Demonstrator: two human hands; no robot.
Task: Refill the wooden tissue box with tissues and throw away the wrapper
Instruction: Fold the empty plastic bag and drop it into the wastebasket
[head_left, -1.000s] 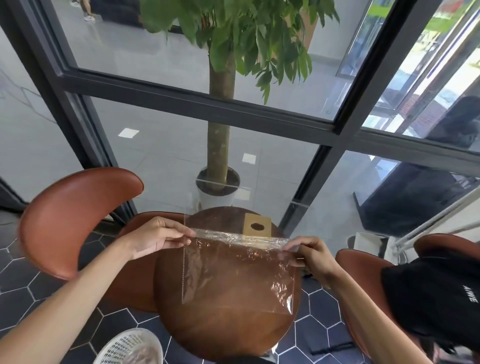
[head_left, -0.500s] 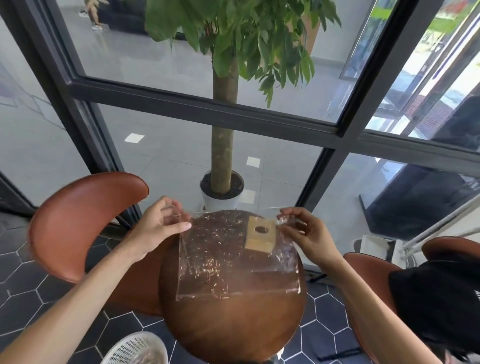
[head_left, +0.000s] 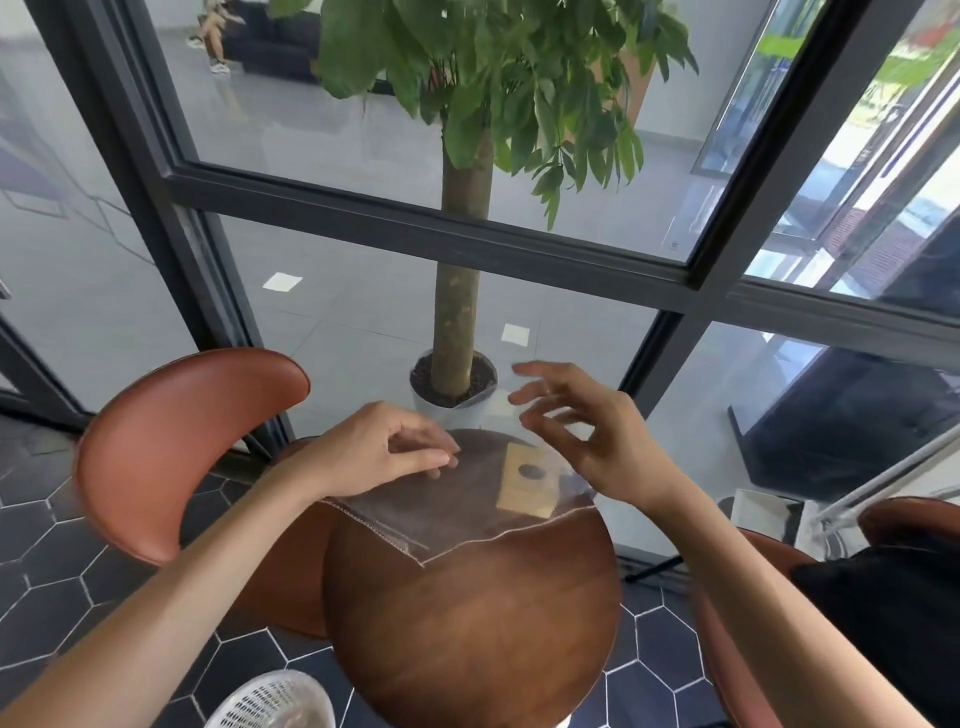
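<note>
A clear plastic wrapper (head_left: 441, 514) lies spread over the far half of the round wooden table (head_left: 467, 649). Through the film I see the small wooden tissue box (head_left: 524, 483) with its dark oval slot, standing near the table's far edge. My left hand (head_left: 384, 452) is at the wrapper's far left corner with thumb and fingers pinched on the film. My right hand (head_left: 582, 436) hovers over the box and the wrapper's far right corner, fingers spread and blurred. No tissues are in view.
A white mesh basket (head_left: 275, 701) stands on the floor at the near left of the table. Brown chairs (head_left: 182, 441) flank the table; the right one carries a black item (head_left: 883, 613). A potted tree (head_left: 452, 384) stands behind the glass wall.
The wrapper, held up stretched between both hands a second ago, has been carried forward and laid over the box. My right hand has let go and opened.
</note>
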